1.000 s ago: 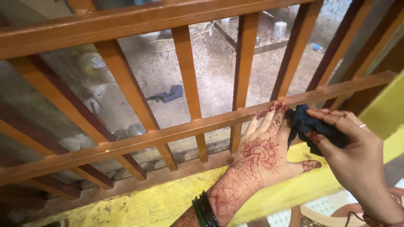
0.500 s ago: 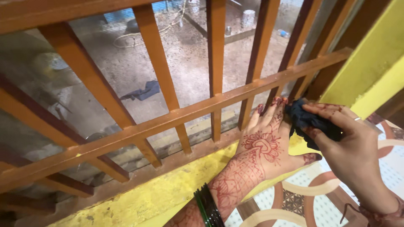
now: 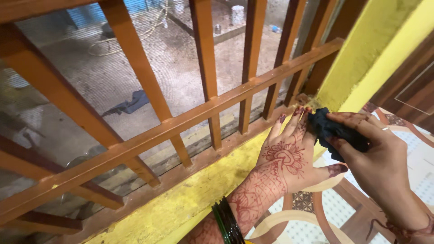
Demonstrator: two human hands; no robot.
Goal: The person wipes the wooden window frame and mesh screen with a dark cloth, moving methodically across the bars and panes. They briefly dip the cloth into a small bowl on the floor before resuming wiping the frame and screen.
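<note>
- Since a second ago the view has swung right and down: the grille has slid left in frame, more patterned floor shows at lower right, and both hands with the cloth now sit below the horizontal rail instead of against it.
- One orange-brown wooden grille (image 3: 190,122) fills the left and far side; about six upright bars are visible, crossed by one long horizontal rail rising to the right, with a further rail end low at the left.
- One yellow painted ledge (image 3: 190,199) runs along the base of the grille, and a yellow wall corner (image 3: 361,58) rises at far right.
- Patterned floor tiles (image 3: 334,212) lie near, lower right.
- Beyond the bars, far ground: one dark rag (image 3: 129,104), one pale cylindrical container (image 3: 237,14).
- Left hand (image 3: 287,158), one, henna-patterned, flat and spread, fingers apart and pointing far, holding nothing; fingertips touch the cloth's left edge.
- Right hand (image 3: 375,158), one, one ring on a finger, fingers and thumb clamped on the dark cloth (image 3: 334,131).
- That cloth, one, bunched, sits between the two hands, near the foot of the wall corner, over the ledge's right end.
- Dark green bangles (image 3: 225,221) stacked on left wrist; count unclear.
</note>
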